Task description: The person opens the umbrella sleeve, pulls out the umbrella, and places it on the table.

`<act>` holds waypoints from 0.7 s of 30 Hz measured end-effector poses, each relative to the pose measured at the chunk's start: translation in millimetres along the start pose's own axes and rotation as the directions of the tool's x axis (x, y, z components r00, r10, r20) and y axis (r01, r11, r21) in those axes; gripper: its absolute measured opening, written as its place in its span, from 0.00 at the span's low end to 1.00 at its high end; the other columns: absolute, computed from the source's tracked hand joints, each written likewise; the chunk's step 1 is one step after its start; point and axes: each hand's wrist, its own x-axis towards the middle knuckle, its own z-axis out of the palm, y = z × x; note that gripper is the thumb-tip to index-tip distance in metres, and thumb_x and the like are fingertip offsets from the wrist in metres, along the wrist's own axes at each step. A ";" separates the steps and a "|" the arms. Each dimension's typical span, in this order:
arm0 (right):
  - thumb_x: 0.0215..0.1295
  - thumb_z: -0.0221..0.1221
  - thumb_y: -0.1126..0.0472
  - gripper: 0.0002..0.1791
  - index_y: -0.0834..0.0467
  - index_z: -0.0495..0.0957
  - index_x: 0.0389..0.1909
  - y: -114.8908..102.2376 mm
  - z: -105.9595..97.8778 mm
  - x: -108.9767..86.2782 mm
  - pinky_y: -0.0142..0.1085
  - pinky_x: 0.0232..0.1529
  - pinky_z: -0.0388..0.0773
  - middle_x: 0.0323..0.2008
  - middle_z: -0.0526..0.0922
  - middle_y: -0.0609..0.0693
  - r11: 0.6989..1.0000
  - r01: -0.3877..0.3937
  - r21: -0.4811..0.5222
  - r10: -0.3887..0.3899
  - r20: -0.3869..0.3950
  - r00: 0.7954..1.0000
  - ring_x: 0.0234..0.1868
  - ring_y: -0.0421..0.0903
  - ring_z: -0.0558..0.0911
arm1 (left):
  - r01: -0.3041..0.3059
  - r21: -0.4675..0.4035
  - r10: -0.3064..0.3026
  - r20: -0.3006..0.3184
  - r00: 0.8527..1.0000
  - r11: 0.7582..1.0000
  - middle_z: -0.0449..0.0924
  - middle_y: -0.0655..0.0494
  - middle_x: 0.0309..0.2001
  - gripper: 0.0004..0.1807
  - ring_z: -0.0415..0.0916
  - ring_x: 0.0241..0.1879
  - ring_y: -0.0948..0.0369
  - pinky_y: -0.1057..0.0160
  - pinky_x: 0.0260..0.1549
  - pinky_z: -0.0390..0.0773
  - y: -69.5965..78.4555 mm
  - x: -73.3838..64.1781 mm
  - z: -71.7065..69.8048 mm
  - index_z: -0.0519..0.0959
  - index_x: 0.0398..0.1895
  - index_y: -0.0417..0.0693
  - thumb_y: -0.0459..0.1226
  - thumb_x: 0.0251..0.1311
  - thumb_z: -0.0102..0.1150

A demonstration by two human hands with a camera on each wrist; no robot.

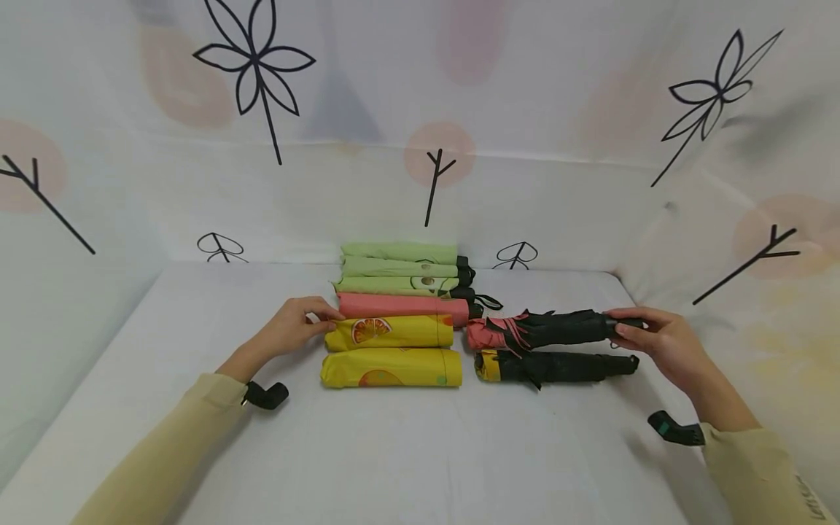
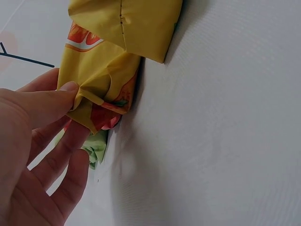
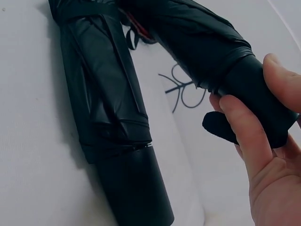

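Observation:
In the head view my left hand point(image 1: 298, 326) pinches the left end of a yellow umbrella sleeve point(image 1: 407, 332) printed with an orange slice. The left wrist view shows thumb and fingers on the sleeve's point(image 2: 99, 70) creased end. My right hand point(image 1: 666, 343) grips the black handle of a folded black umbrella with pink edges point(image 1: 558, 329); its pink end lies close to the sleeve's right end. Nearer me lie a second yellow sleeve point(image 1: 394, 367) and a black umbrella with a yellow end point(image 1: 558, 367). That umbrella's handle point(image 3: 136, 188) shows beside my right hand.
Behind the yellow sleeves lies a pink sleeved umbrella point(image 1: 400, 306) with a black end. Several green sleeved umbrellas point(image 1: 394, 267) are lined up farther back. A white cloth point(image 1: 394, 459) covers the table, and a patterned cloth backdrop point(image 1: 367, 189) closes off the back and sides.

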 end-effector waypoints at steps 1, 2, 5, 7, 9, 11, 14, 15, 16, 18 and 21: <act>0.68 0.51 0.82 0.16 0.72 0.81 0.52 -0.3 0.5 0.1 0.36 0.44 0.82 0.49 0.83 0.49 1.000 -0.003 0.000 0.003 0.000 1.000 0.45 0.43 0.86 | -0.004 0.002 0.004 -0.001 1.000 1.000 0.83 0.61 0.39 0.10 0.74 0.36 0.60 0.62 0.32 0.77 0.1 -0.3 0.0 0.88 0.44 0.52 0.31 0.64 0.65; 0.68 0.51 0.82 0.16 0.72 0.81 0.51 -0.3 0.9 0.2 0.36 0.44 0.82 0.49 0.84 0.49 1.000 -0.006 -0.003 0.006 0.000 1.000 0.45 0.42 0.86 | -0.005 0.003 0.005 -0.001 1.000 1.000 0.83 0.61 0.39 0.10 0.74 0.36 0.61 0.62 0.32 0.77 0.0 -0.5 0.0 0.88 0.44 0.52 0.31 0.64 0.65; 0.68 0.53 0.81 0.15 0.71 0.81 0.51 -0.4 0.4 0.6 0.35 0.44 0.82 0.47 0.85 0.48 0.999 -0.023 -0.045 0.023 -0.002 1.000 0.43 0.42 0.87 | -0.009 0.007 0.009 0.000 1.000 1.000 0.83 0.61 0.39 0.10 0.74 0.36 0.61 0.62 0.33 0.77 -0.1 -0.6 0.1 0.88 0.44 0.52 0.31 0.64 0.65; 0.68 0.54 0.79 0.15 0.68 0.82 0.51 -0.3 -0.7 1.0 0.34 0.43 0.82 0.46 0.85 0.47 0.993 -0.048 -0.111 0.047 -0.011 0.999 0.41 0.42 0.87 | -0.010 0.011 0.010 -0.001 1.000 1.000 0.83 0.62 0.39 0.10 0.75 0.36 0.61 0.61 0.33 0.77 -0.7 -0.8 0.3 0.88 0.44 0.52 0.31 0.64 0.65; 0.68 0.57 0.76 0.14 0.65 0.82 0.52 0.4 -2.7 1.7 0.33 0.42 0.82 0.44 0.85 0.45 0.971 -0.083 -0.223 0.080 -0.025 0.997 0.39 0.42 0.87 | -0.009 0.012 0.009 -0.001 1.000 1.000 0.83 0.62 0.38 0.10 0.75 0.36 0.61 0.61 0.33 0.77 -1.3 -1.2 0.7 0.88 0.43 0.53 0.31 0.63 0.65; 0.68 0.59 0.72 0.14 0.63 0.82 0.53 1.5 -5.0 2.8 0.31 0.42 0.82 0.43 0.84 0.43 0.932 -0.122 -0.343 0.115 -0.039 0.993 0.39 0.41 0.87 | -0.010 0.011 0.010 0.000 1.000 1.000 0.83 0.62 0.39 0.10 0.75 0.36 0.61 0.62 0.33 0.78 -2.2 -1.8 1.0 0.88 0.43 0.53 0.31 0.63 0.65; 0.69 0.62 0.67 0.16 0.64 0.79 0.56 2.9 -8.9 4.7 0.28 0.42 0.81 0.42 0.83 0.39 0.858 -0.173 -0.484 0.167 -0.056 0.984 0.40 0.39 0.86 | -0.015 0.006 0.015 0.001 1.000 1.000 0.83 0.62 0.39 0.10 0.74 0.34 0.61 0.62 0.32 0.78 -3.1 -2.9 1.4 0.88 0.43 0.53 0.31 0.63 0.65; 0.69 0.62 0.65 0.18 0.64 0.78 0.57 2.9 -10.1 5.1 0.27 0.42 0.80 0.43 0.83 0.37 0.828 -0.182 -0.530 0.178 -0.059 0.982 0.41 0.37 0.85 | -0.018 0.003 0.018 0.001 1.000 1.000 0.83 0.62 0.39 0.10 0.74 0.34 0.61 0.62 0.32 0.77 -3.3 -3.1 1.5 0.88 0.43 0.53 0.31 0.63 0.65; 0.69 0.63 0.64 0.19 0.65 0.77 0.59 2.7 -11.3 5.6 0.26 0.42 0.79 0.44 0.82 0.35 0.805 -0.191 -0.561 0.189 -0.063 0.980 0.42 0.35 0.84 | -0.023 0.002 0.023 0.001 1.000 1.000 0.83 0.63 0.39 0.10 0.73 0.34 0.62 0.62 0.32 0.77 -3.5 -3.1 1.7 0.88 0.43 0.53 0.31 0.63 0.65; 0.69 0.64 0.60 0.23 0.65 0.76 0.61 2.0 -13.4 6.7 0.24 0.43 0.76 0.48 0.80 0.36 0.751 -0.206 -0.627 0.209 -0.070 0.975 0.44 0.31 0.81 | -0.031 0.004 0.031 -0.004 1.000 1.000 0.84 0.62 0.39 0.10 0.73 0.34 0.62 0.63 0.31 0.77 -3.8 -3.1 2.1 0.88 0.43 0.53 0.30 0.63 0.65; 0.69 0.64 0.55 0.26 0.65 0.75 0.63 0.3 -15.6 7.8 0.23 0.43 0.73 0.55 0.79 0.46 0.674 -0.216 -0.707 0.244 -0.063 0.968 0.46 0.26 0.76 | -0.036 0.004 0.036 -0.005 0.999 0.999 0.84 0.62 0.39 0.10 0.73 0.34 0.62 0.63 0.31 0.77 -3.7 -2.8 2.7 0.88 0.43 0.53 0.30 0.63 0.65</act>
